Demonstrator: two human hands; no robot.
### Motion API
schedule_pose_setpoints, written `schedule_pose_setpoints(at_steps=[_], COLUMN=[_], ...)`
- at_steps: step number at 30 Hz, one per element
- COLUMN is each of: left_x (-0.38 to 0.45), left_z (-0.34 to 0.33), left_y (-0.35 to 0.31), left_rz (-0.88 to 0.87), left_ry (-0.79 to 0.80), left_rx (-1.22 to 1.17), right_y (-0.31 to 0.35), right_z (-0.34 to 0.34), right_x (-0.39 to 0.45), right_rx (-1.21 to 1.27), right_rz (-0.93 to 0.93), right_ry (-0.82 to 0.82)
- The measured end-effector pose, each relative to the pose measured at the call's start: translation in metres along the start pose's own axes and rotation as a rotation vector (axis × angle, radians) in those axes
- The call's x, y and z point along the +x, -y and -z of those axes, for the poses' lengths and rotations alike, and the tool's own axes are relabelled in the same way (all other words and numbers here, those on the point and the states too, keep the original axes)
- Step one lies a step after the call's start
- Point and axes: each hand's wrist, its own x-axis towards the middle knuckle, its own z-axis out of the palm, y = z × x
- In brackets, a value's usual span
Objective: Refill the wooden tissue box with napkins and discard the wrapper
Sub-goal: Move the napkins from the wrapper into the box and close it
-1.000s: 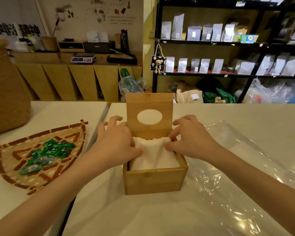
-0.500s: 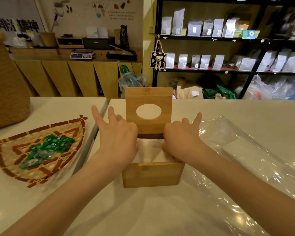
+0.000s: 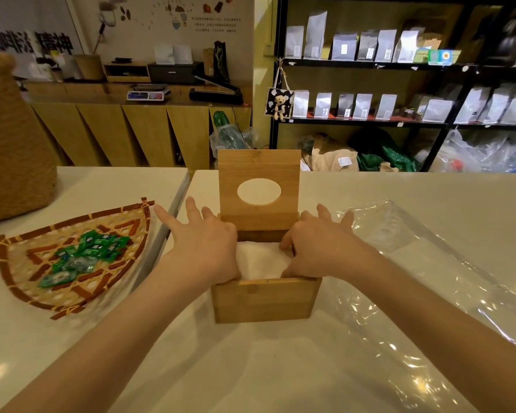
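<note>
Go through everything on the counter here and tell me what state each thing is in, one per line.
Wooden box: upright, open.
Lid: raised, standing up at the back.
Napkins: inside the box.
Left hand: fingers spread, pressing the napkins.
Right hand: pressing the napkins.
Plastic wrapper: empty, lying flat beside the box.
Woven tray: holds green sweets.

Both hands cover much of the napkins [image 3: 259, 260] in the box [image 3: 264, 299]: the left hand [image 3: 204, 248] hides the stack's nine o'clock side, the right hand [image 3: 319, 248] its three o'clock side, and the thumbs vanish inside the box. The wrapper [image 3: 414, 278] runs off the frame at four o'clock. The woven tray [image 3: 18, 281] at nine o'clock is blurred, its green packets [image 3: 84, 257] unreadable. Labels on the shelf bags [image 3: 343, 46] at one o'clock are too small to read.
</note>
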Motion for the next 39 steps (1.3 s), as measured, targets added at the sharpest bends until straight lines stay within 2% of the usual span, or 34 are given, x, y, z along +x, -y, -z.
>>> schedule_pose_setpoints(at_steps=[6, 15, 17, 19, 20, 22, 25, 28, 31, 35, 36, 39], left_x=[0.004, 0.004, 0.001, -0.007, -0.015, -0.030, -0.068, -0.099, -0.099, -0.080, -0.076, -0.066], left_z=[0.004, 0.001, 0.000, 0.003, 0.009, 0.022, 0.052, 0.066, 0.051, 0.016, 0.007, -0.016], left_y=[0.002, -0.002, 0.000, 0.002, 0.001, -0.003, -0.030, -0.068, -0.112, -0.173, -0.186, -0.213], left_rz=[-0.029, -0.003, -0.012, 0.016, 0.041, 0.036, -0.219, -0.602, -0.876, -1.040, -1.105, -1.243], left_ry=[0.128, 0.123, 0.129, 0.133, 0.103, -0.076, -0.389, -0.571, -0.533, -0.526, -0.500, -0.294], left_rx=[0.017, 0.092, 0.070, 0.044, 0.046, 0.081, -0.003, -0.201, -0.293, -0.240, -0.242, -0.290], right_y=[0.003, 0.008, 0.008, 0.004, -0.001, -0.015, -0.047, -0.084, -0.126, -0.177, -0.186, -0.205], right_z=[-0.004, -0.004, -0.005, -0.005, -0.002, 0.003, 0.005, -0.006, -0.028, -0.066, -0.075, -0.101], right_x=[0.009, 0.005, 0.003, -0.002, -0.008, -0.022, -0.047, -0.077, -0.110, -0.156, -0.168, -0.196], right_rx=[-0.119, -0.139, -0.031, 0.201, 0.346, 0.572, 0.589, 0.562, 0.613, 0.862, 0.893, 0.934], right_rz=[-0.054, -0.073, -0.024, 0.051, 0.093, 0.177, 0.254, 0.286, 0.203, -0.018, -0.067, -0.163], right_ry=[0.104, 0.094, 0.082, 0.057, 0.046, 0.003, -0.184, -0.354, -0.417, -0.425, -0.455, -0.523])
